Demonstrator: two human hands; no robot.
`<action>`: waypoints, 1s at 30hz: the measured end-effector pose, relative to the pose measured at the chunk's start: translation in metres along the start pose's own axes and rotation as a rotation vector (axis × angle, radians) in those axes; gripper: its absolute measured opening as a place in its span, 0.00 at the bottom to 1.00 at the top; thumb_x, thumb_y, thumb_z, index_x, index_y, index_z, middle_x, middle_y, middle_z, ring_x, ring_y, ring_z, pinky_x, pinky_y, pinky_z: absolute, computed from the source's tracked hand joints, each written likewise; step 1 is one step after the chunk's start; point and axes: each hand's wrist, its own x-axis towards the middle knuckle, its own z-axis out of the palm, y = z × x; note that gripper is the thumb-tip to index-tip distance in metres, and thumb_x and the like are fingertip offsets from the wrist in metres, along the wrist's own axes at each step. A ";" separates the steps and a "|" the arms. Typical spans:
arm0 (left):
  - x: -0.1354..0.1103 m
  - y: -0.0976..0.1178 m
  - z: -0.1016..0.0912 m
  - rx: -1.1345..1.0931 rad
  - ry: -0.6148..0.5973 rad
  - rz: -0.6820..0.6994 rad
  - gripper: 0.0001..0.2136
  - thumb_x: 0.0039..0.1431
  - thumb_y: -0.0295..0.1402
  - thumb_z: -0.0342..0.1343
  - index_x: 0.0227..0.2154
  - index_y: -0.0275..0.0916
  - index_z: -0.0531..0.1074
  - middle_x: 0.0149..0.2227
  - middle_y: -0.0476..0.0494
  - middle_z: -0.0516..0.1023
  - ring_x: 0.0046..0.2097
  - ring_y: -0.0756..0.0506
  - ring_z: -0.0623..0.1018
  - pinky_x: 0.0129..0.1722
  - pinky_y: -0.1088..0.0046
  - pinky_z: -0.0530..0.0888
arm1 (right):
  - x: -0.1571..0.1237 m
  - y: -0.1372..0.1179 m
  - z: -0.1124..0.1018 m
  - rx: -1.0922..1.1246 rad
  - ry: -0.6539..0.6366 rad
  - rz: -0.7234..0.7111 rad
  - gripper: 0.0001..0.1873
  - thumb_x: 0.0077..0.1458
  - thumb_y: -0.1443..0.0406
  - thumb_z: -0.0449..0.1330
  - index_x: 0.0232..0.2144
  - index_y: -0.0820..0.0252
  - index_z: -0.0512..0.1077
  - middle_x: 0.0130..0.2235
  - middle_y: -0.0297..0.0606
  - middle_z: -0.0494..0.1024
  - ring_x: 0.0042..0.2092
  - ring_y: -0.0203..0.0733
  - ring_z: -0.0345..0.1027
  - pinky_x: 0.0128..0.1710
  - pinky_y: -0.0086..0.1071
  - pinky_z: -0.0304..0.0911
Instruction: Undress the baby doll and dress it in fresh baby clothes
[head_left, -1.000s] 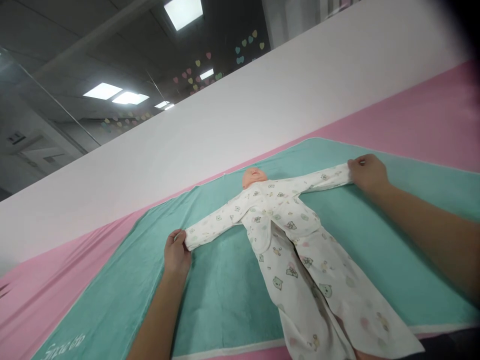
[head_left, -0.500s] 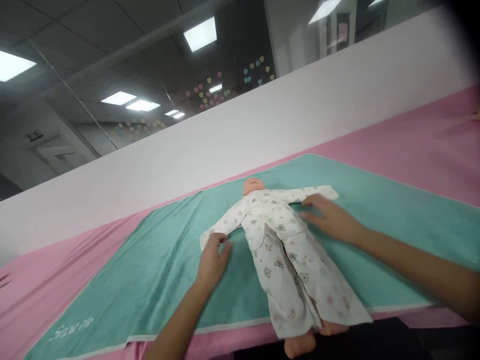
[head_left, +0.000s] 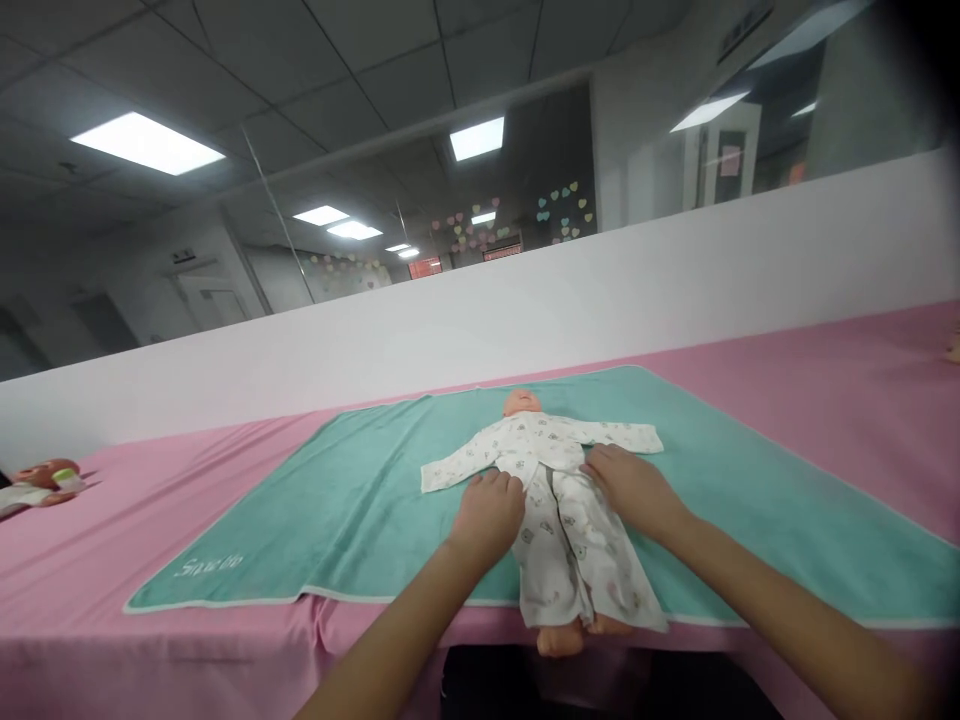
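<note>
Baby doll (head_left: 523, 403) in white printed sleepsuit (head_left: 551, 470) lies face-up on teal towel (head_left: 300, 530), atop pink-covered desk (head_left: 225, 640). Left hand (head_left: 487, 517) and right hand (head_left: 634, 490) rest on suit's waist, both grips flat, fingers together, pressing the cloth.

Your hands have left the cuffs of the printed baby sleepsuit (head_left: 559, 540) and come in to its waist: your left hand (head_left: 487, 518) and right hand (head_left: 634, 490) now rest on the fabric, close together. Both sleeves lie free on the teal towel (head_left: 300, 530). Your view has levelled, and a second doll (head_left: 45, 478) has appeared near the left end of the pink-covered table (head_left: 187, 660).
</note>
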 end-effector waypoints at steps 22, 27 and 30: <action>0.001 -0.022 0.068 -0.524 -0.027 -0.326 0.06 0.55 0.25 0.46 0.26 0.39 0.64 0.31 0.49 0.70 0.33 0.49 0.69 0.28 0.75 0.58 | -0.004 0.031 0.057 0.288 -0.142 0.341 0.08 0.53 0.67 0.47 0.29 0.58 0.67 0.33 0.38 0.74 0.34 0.41 0.65 0.31 0.30 0.53; -0.007 -0.019 0.053 -0.726 0.166 -0.261 0.11 0.59 0.28 0.43 0.24 0.38 0.65 0.28 0.47 0.69 0.31 0.49 0.68 0.29 0.75 0.61 | -0.007 0.029 0.041 0.907 -0.132 0.554 0.16 0.57 0.56 0.46 0.34 0.58 0.69 0.32 0.37 0.76 0.33 0.41 0.67 0.31 0.31 0.61; -0.011 -0.013 0.047 -0.852 0.234 -0.203 0.11 0.61 0.30 0.42 0.29 0.38 0.69 0.33 0.45 0.71 0.34 0.48 0.70 0.33 0.73 0.65 | -0.010 0.016 0.028 1.206 -0.236 0.650 0.22 0.55 0.51 0.49 0.42 0.59 0.70 0.35 0.39 0.77 0.34 0.43 0.69 0.31 0.34 0.65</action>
